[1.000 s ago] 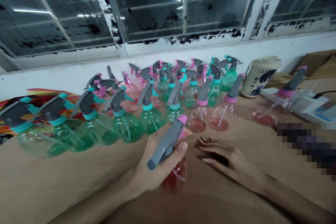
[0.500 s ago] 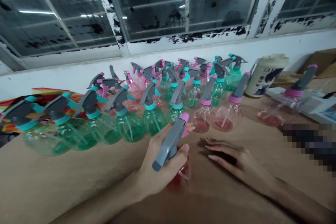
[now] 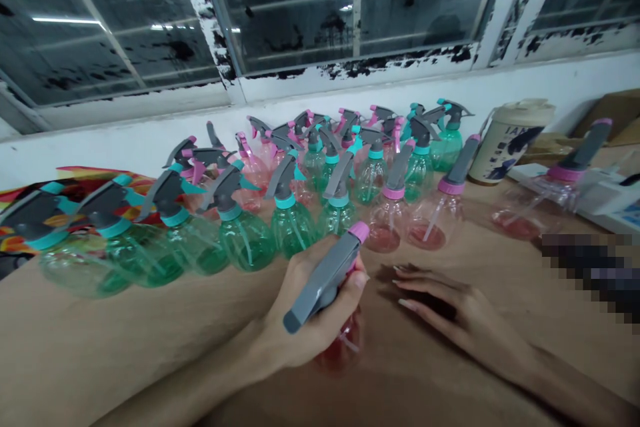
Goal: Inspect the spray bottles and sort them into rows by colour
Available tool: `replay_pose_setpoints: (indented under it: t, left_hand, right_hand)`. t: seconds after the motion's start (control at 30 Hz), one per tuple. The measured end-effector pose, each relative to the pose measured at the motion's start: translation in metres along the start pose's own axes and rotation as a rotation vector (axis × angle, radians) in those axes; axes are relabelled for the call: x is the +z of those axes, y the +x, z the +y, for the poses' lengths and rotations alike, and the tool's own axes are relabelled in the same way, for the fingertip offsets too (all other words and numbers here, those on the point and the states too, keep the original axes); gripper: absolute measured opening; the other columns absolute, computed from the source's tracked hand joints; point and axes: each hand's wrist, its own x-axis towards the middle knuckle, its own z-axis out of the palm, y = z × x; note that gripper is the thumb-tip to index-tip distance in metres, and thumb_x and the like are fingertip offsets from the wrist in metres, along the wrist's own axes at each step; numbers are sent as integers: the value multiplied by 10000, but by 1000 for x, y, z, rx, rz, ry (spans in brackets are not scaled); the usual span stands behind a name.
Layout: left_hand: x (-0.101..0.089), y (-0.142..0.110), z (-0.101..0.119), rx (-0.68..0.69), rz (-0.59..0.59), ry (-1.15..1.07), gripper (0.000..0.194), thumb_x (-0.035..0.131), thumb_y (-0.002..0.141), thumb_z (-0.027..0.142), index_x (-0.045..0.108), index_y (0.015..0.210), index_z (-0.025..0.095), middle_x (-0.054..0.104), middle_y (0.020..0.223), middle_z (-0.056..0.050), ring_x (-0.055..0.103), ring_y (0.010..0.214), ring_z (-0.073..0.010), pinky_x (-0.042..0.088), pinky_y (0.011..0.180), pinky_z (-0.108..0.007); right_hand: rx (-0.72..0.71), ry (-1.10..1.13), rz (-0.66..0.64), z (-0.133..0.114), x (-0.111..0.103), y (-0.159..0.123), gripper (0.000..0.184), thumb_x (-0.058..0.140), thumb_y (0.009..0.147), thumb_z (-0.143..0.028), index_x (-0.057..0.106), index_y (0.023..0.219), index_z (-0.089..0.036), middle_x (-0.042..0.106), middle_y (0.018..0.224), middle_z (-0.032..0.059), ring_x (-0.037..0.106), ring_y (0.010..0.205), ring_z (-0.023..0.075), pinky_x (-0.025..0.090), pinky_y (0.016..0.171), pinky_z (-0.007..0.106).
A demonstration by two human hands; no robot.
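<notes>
Spray bottle (image 3: 327, 277), in left hand (image 3: 313, 335): neck hidden by the grip. Rear bottles (image 3: 371, 177), beyond left hand: partly overlapped. Dark object (image 3: 590, 273), right of right hand (image 3: 469, 312): pixelated, unidentifiable. Cardboard box (image 3: 614, 115), beyond right hand: cropped by frame edge.

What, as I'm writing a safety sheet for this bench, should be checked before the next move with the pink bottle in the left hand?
1. Left hand wrapped around the round clear-pink plastic spray bottle below its grey sprayer head: ok.
2. Pink nozzle tip turned away from the wearer: ok.
3. Pink trigger left unpressed: cannot tell; the left hand covers most of it.
4. Right hand free of any bottle: ok; it is beside the held bottle.
5. Held bottle's base resting on the light-brown table: cannot tell from this angle.
6. Round green plastic bottle with a turquoise collar, just beyond the left hand, standing: ok.
</notes>
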Motion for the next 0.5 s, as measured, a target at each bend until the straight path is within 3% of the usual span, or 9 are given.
replay_pose_setpoints:
  t: [0.23,0.5]
  left_hand:
    - [-1,2,0,20,31,1,108,424,807,171,510,779,231,555,735,14,556,651,-140,498,638,-263]
    - [6,-1,-7,-93,120,11,108,485,719,220,530,622,234,506,628,16,498,553,-151,497,542,-289]
  right_hand:
    - [-3,2,17,-1,-2,1,280,509,872,-364,635,1110,-289,643,1167,23,569,1112,227,474,952,444]
    - [34,3,6,3,-2,1,273,496,882,-358,631,1106,-282,607,1226,21,554,1133,213,455,970,418]
